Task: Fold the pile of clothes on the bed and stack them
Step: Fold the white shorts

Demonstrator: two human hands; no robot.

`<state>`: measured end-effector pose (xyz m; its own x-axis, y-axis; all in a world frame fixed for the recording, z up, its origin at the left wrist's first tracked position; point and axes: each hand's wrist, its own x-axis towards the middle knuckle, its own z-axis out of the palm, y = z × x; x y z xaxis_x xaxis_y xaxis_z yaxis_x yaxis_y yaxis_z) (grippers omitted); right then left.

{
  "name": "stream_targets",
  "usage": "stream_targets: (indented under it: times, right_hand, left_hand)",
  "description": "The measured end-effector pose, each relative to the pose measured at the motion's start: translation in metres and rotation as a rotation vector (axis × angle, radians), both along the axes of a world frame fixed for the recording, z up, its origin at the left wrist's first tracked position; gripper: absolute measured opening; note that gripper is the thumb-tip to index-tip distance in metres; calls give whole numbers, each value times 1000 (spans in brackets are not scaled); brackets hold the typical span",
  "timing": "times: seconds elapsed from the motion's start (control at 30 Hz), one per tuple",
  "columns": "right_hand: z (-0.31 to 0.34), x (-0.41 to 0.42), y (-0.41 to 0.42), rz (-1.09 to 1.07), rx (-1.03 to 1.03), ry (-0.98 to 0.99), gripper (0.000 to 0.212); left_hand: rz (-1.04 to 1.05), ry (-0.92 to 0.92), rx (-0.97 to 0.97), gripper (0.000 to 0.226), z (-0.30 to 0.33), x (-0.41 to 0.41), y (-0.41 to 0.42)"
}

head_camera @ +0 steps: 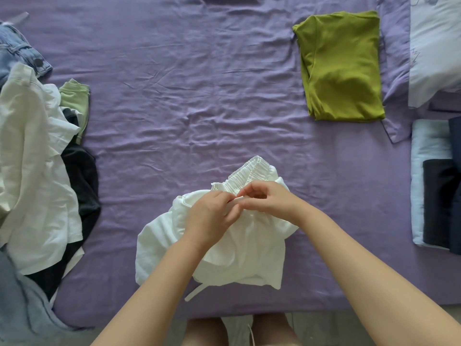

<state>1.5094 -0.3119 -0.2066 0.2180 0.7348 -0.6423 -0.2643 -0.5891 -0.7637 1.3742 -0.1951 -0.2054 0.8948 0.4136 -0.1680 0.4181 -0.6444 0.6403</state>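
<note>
White shorts with an elastic waistband lie bunched on the purple bed sheet near its front edge. My left hand and my right hand meet over the waistband, and both pinch the white drawstring between their fingertips. A loose end of the drawstring trails out at the lower left of the shorts. At the back right lies a folded olive-green shirt. A pile of unfolded clothes covers the left side: white, dark, pale green and denim pieces.
A pale pillow sits at the far right. Below it lie folded light-blue and dark navy items. The bed's front edge runs along the bottom, with my legs below it.
</note>
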Motion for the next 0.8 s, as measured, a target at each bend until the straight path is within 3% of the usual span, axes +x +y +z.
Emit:
stream_targets:
  times: [0.17, 0.4, 0.63, 0.8]
  right_hand:
    - [1, 6, -5, 28, 18, -43, 13]
    - [3, 4, -4, 39, 13, -198, 7]
    - [3, 0, -10, -13, 49, -10, 5]
    - [5, 6, -12, -5, 131, 89, 11]
  left_hand:
    - [5, 53, -104, 19, -3, 2, 1]
    - [159, 185, -488, 9, -2, 1, 2]
    - [156, 186, -620, 8, 8, 2, 12]
    - [264, 169, -928, 13, 8, -1, 15]
